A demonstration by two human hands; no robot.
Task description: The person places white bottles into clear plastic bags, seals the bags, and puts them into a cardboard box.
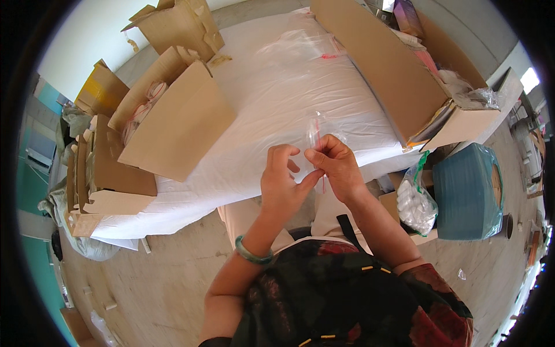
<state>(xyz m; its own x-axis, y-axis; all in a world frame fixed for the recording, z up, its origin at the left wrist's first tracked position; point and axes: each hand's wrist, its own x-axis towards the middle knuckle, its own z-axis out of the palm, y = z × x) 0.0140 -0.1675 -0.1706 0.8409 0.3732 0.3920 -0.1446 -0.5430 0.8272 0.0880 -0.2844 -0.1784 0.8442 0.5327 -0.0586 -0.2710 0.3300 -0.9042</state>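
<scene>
A small clear plastic zip bag (314, 130) with a red strip stands up from the fingers of my right hand (342, 169), which pinches it between thumb and fingertips. A thin red line also shows below those fingers. My left hand (283, 180) is just beside it, its thumb reaching across to the right fingertips and its index finger curled apart from the thumb. Nothing shows gripped in the left hand. Both hands are over the near edge of the white-covered table (260, 115). More clear bags (300, 45) with red strips lie flat at its far end.
An open cardboard box (179, 121) with red-striped bags stands on the left, and a long cardboard box (387, 69) on the right. Below right are a bag of white pieces (416, 205) and a blue plastic-wrapped bin (467, 191). Further boxes (173, 29) stand back left.
</scene>
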